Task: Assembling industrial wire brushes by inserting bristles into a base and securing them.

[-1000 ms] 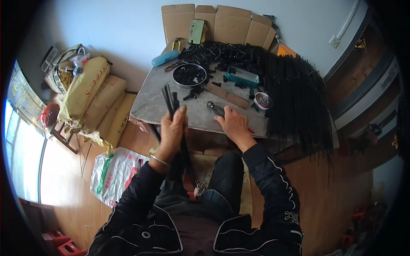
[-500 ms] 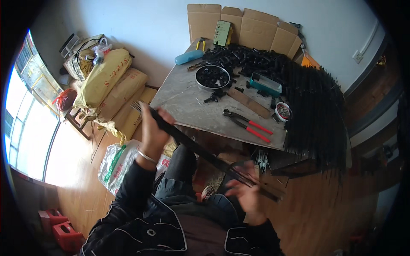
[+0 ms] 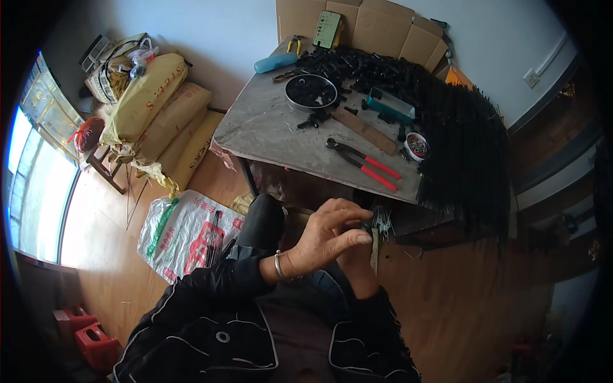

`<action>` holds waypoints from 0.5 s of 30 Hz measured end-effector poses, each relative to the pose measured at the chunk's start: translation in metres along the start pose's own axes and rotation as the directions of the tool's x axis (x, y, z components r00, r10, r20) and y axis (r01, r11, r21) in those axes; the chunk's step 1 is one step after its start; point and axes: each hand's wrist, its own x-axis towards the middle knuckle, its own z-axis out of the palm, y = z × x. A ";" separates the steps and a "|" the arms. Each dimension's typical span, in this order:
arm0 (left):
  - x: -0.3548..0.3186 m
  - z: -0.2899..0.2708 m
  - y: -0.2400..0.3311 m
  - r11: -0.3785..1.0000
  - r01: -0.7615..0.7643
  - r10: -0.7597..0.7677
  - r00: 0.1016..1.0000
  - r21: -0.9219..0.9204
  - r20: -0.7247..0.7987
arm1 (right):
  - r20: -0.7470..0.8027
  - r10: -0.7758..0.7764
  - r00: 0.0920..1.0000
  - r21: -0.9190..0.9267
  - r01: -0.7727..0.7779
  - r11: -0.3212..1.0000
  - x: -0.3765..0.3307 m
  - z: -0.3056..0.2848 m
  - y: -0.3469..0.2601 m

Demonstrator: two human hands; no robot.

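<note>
A person in a dark jacket sits at a grey table (image 3: 262, 137), both hands over the lap; clock directions run from the hands, with twelve straight ahead. The left hand (image 3: 329, 233), a bangle (image 3: 278, 265) at its wrist, reaches across the right hand (image 3: 361, 268) and hides most of it. The left fingers curl forward with the thumb below; a dark piece (image 3: 368, 225) shows between their tips, but whether it is pinched cannot be told, nor can the right hand's grip. Just past twelve, red-handled pincers (image 3: 379, 179) lie apart from the hands, handles angled to the near edge, perhaps for easy reach. Beyond, a round bowl (image 3: 288, 102) at nearly twelve holds loose black parts, probably to keep them together. Toward one, a teal tray (image 3: 389, 113) has unclear contents; between one and two, a small white cup (image 3: 408, 152) holds tiny greyish bits. At two, thin black rods (image 3: 460, 166) overhang the table. Cardboard (image 3: 383, 32) stands behind a black heap (image 3: 364, 76), seemingly as a backstop. At nine, more rods (image 3: 214, 233) lie on a white bag (image 3: 165, 217).
</note>
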 end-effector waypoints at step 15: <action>0.001 -0.059 -0.034 0.947 0.288 -0.267 0.952 -0.144 0.146 | 0.170 0.123 0.978 0.486 -0.192 0.853 0.011 0.009 -0.008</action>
